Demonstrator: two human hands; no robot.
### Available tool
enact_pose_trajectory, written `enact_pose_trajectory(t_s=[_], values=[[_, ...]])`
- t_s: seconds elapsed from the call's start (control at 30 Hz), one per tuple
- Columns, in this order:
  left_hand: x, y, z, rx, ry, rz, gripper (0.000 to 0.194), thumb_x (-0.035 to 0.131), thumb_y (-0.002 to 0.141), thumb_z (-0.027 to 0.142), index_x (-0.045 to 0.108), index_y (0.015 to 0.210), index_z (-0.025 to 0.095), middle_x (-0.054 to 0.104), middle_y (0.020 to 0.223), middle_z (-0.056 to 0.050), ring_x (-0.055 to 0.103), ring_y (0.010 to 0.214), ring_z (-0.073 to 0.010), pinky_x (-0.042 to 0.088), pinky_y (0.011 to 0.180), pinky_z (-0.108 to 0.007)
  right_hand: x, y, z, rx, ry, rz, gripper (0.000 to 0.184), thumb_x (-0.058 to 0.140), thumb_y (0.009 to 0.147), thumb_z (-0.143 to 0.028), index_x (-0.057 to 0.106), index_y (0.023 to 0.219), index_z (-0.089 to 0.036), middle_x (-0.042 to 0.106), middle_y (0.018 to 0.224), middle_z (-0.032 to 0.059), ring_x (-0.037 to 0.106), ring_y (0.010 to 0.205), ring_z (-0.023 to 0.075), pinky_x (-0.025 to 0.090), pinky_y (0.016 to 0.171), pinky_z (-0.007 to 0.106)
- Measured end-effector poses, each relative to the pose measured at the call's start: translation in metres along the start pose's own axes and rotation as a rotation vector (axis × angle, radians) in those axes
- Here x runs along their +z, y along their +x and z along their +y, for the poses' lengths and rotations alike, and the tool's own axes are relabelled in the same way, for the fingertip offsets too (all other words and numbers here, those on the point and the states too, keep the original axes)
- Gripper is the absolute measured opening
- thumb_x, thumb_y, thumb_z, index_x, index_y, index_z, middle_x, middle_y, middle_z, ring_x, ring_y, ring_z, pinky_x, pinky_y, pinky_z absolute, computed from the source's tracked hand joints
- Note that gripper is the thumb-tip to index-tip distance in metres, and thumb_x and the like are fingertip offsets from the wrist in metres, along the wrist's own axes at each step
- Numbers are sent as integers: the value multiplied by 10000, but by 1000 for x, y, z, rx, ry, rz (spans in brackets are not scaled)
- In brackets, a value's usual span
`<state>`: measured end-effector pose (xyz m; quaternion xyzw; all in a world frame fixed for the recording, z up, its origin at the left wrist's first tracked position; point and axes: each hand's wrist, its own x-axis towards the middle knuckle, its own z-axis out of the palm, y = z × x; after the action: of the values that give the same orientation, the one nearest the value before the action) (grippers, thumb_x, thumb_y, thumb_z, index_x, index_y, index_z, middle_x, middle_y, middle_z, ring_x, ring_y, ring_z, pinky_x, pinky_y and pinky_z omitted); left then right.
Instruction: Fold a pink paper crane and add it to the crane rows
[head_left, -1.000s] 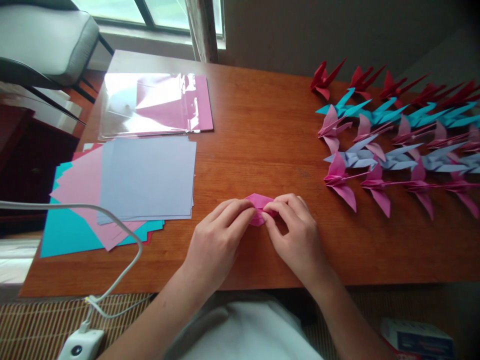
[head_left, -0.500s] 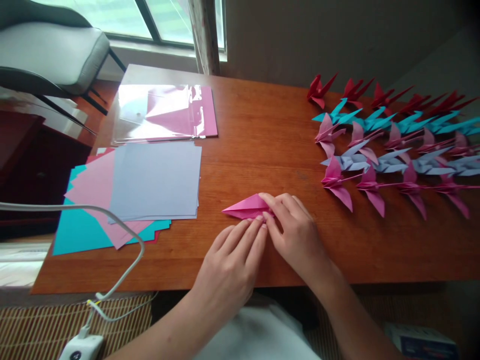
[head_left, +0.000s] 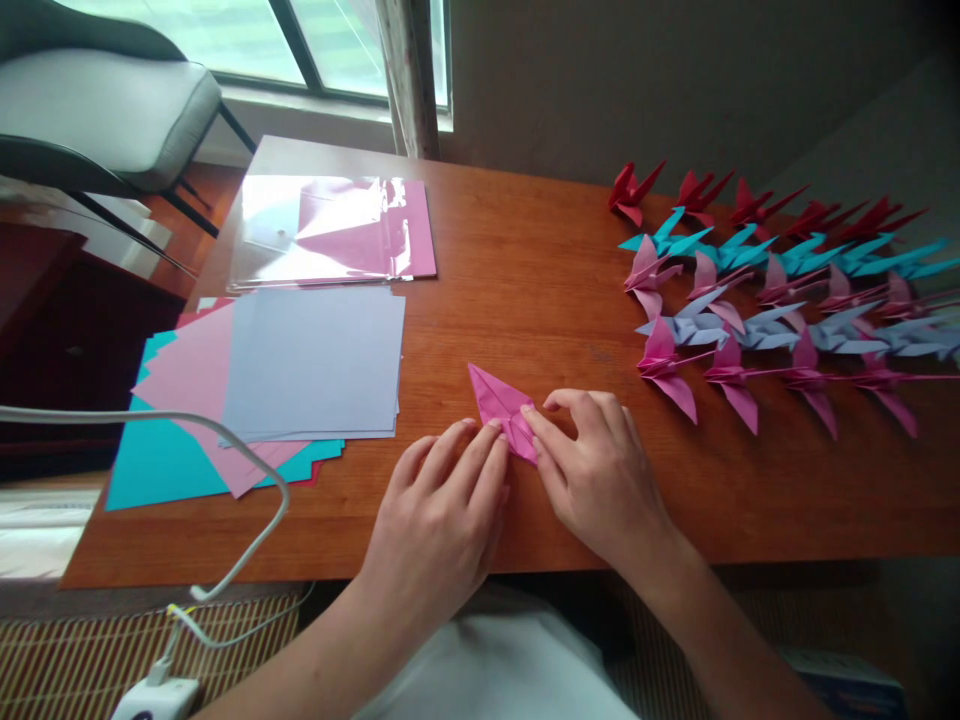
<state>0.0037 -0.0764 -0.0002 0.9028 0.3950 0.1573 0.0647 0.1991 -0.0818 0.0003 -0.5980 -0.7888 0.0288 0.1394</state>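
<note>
A folded piece of pink origami paper [head_left: 501, 398] lies on the wooden table in front of me, diamond-shaped with creases and one point aimed up and to the left. My left hand [head_left: 442, 510] has its fingertips pressed on the paper's lower left edge. On the paper's right side, the thumb and index finger of my right hand [head_left: 600, 460] pinch it, partly covering that end. Both hands rest close together near the table's front edge.
Rows of folded paper cranes [head_left: 739, 375] in several colours stand at the right. Loose paper sheets [head_left: 315, 365] are fanned out at the left, below a plastic-wrapped paper pack [head_left: 330, 230]. A white cable [head_left: 255, 460] crosses the left front. A chair [head_left: 105, 110] stands behind.
The pink paper has been turned, so its point now aims up-left rather than left, and its wider face shows. My left hand has shifted slightly left.
</note>
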Motion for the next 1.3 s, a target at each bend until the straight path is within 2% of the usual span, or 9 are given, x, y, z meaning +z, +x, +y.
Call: enact_pose_trajectory(t_s=[0.17,0.37,0.67,0.77,0.93,1.07,1.3], values=[[-3,5,-10,-32,-31,-36,437,507,968,266,582,1376,128,589,1465,-91,541,1314,-374,413,1016,-511,-1,-18,-10,-41,50,-16,341,582,940,-218,674,1253,-121,620,1201,175,499,1098,333,459,905,504],[5,9,-18,76,-30,-52,424,453,964,149,592,1363,119,565,1488,-95,463,1403,-366,356,1116,-524,1,-23,-23,-101,217,-54,325,542,953,-158,652,1257,-126,667,1210,138,527,1087,282,473,926,458],[10,11,-30,168,-87,-87,420,397,1009,119,546,1401,145,532,1517,-87,442,1440,-279,284,1196,-512,9,-11,3,-153,212,80,207,599,962,-152,712,1128,-204,717,1127,95,600,1049,237,499,880,395],[8,13,-31,192,-96,-75,409,414,1012,125,542,1400,126,538,1510,-102,457,1430,-283,311,1195,-518,10,-6,4,-175,193,99,155,616,965,-167,732,1059,-205,735,1097,86,618,1025,226,500,868,378],[2,9,-29,208,-89,32,369,423,1006,98,603,1328,81,576,1466,-157,508,1390,-277,429,1143,-464,11,-4,3,-216,225,150,117,655,941,-152,751,1006,-169,750,1003,78,617,942,218,516,833,368],[3,3,-27,226,-63,18,346,443,997,93,638,1282,59,629,1410,-148,568,1328,-284,481,1104,-438,13,-5,3,-214,261,180,108,655,935,-131,751,977,-155,745,936,74,611,902,214,524,813,368],[9,3,-28,201,-115,33,287,494,991,107,661,1223,83,655,1382,-125,584,1304,-288,522,1060,-437,16,-4,4,-158,334,139,94,651,939,-147,731,959,-194,723,948,59,601,889,209,517,795,369]])
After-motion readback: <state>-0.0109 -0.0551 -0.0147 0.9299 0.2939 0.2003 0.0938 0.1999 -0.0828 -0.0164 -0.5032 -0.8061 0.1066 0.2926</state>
